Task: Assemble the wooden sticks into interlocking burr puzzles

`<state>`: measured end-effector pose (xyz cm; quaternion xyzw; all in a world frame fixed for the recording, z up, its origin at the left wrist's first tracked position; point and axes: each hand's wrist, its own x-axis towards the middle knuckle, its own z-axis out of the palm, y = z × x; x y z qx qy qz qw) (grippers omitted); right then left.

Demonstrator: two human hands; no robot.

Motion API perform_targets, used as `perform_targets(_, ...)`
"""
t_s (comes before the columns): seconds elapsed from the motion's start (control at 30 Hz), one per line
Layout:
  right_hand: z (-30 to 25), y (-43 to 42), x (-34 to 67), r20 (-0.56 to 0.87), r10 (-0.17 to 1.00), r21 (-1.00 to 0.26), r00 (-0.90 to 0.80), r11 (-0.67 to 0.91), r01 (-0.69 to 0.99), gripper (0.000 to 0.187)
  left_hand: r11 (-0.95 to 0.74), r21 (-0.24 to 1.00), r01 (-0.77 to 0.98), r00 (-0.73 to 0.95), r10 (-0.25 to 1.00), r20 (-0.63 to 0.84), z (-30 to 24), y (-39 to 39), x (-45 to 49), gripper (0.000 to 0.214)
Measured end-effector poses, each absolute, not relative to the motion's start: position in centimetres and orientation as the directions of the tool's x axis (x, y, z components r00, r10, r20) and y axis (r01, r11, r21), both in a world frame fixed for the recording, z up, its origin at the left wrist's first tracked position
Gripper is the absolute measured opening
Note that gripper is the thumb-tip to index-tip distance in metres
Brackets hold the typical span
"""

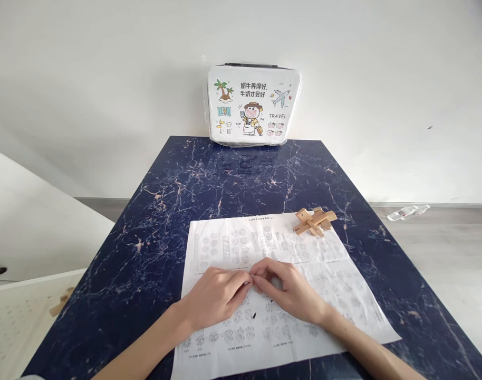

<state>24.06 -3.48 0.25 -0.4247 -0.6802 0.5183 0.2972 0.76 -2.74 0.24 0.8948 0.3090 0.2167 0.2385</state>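
My left hand (213,295) and my right hand (290,287) meet over a printed paper sheet (209,364). The thumb and fingers of both are pinched together, tip to tip. Whatever lies between the fingertips is too small or too hidden to make out. Rows of small round diagrams and lines of text cover the sheet. Just below the fingertips a small black mark or scrap (254,315) shows on the paper. On the sheet's far right corner, beyond my right hand, rests a wooden interlocking puzzle (314,221) made of crossed bars.
A dark blue marble-patterned table (241,184) carries the sheet. At its far edge a white cartoon-printed case (254,105) in clear plastic stands against the wall. A white perforated surface (19,322) with a wooden piece (61,303) is at lower left. Clear plastic packaging (407,212) lies on the floor.
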Motion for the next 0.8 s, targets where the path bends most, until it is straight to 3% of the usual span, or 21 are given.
perform_targets(0.8,0.47,-3.42,24.13,-0.04,0.887,-0.952,-0.459,0.105,0.287,0.015,-0.704,0.548,0.452,0.712,0.655,0.253,0.4,-2.7,0.83,0.026)
